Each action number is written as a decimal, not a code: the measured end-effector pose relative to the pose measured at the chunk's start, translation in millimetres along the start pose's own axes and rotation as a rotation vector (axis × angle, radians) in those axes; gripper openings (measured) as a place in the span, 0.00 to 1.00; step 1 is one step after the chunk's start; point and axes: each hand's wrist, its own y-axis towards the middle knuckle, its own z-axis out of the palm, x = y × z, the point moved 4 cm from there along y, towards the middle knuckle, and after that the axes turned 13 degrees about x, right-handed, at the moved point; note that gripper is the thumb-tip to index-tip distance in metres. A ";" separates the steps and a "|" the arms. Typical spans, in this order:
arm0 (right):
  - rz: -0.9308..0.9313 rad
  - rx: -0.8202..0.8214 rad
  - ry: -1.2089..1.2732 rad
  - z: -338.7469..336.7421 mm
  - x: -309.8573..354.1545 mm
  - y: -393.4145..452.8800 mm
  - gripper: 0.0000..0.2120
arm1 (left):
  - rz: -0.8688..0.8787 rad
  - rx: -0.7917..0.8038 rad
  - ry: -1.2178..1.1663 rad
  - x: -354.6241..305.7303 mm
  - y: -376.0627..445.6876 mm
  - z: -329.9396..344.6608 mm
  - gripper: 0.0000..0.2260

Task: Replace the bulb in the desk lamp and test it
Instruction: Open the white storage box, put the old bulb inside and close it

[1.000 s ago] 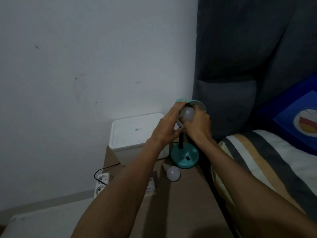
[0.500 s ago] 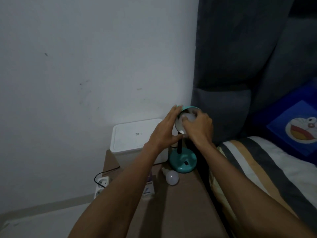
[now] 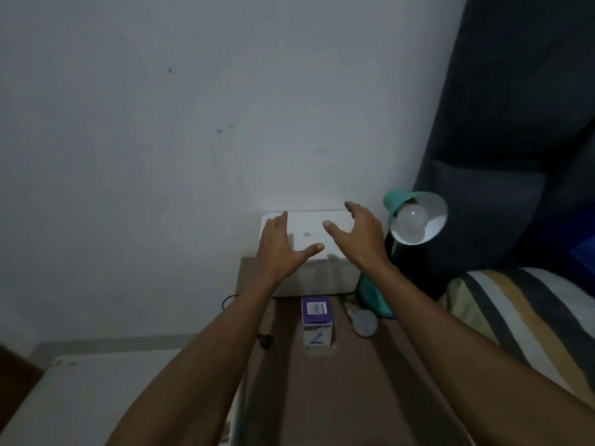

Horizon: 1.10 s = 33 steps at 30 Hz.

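Note:
A teal desk lamp (image 3: pixel 396 202) stands at the back right of a brown bedside table (image 3: pixel 347 387), its white-lined shade tilted toward me. A white bulb (image 3: pixel 411 223) sits unlit in the shade. My right hand (image 3: pixel 357 238) hovers just left of the shade, fingers spread, holding nothing. My left hand (image 3: pixel 281 247) is further left, also open and empty, in front of a white box. A second white bulb (image 3: pixel 363 321) lies on the table by the lamp's teal base (image 3: pixel 373 297).
A white box (image 3: pixel 317 278) stands against the wall behind my hands. A purple and white bulb carton (image 3: pixel 317 323) stands mid-table. A black cable plug (image 3: pixel 266 342) lies at the table's left edge. A striped bed (image 3: pixel 521 317) and dark headboard (image 3: pixel 515 123) border the right.
Both hands have let go of the shade and the bulb and moved left, fingers spread. The bulb stays in the shade. The camera has tilted down and nearer.

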 end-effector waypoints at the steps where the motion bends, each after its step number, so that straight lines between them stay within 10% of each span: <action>1: 0.033 0.038 -0.016 11.6 -9.8 2.3 0.37 | -0.035 -0.007 0.027 12.9 -0.4 -1.3 0.55; 6: 0.183 0.175 -0.147 43.8 -60.3 15.4 0.59 | -0.159 0.021 0.084 58.9 6.3 -2.0 0.67; 10: 0.223 0.244 -0.157 51.8 -87.2 27.1 0.72 | -0.033 0.020 -0.080 77.3 12.9 -1.5 0.56; 33: 0.102 0.107 0.010 25.3 -48.0 5.3 0.63 | 0.110 -0.089 -0.091 38.5 -12.1 -36.4 0.48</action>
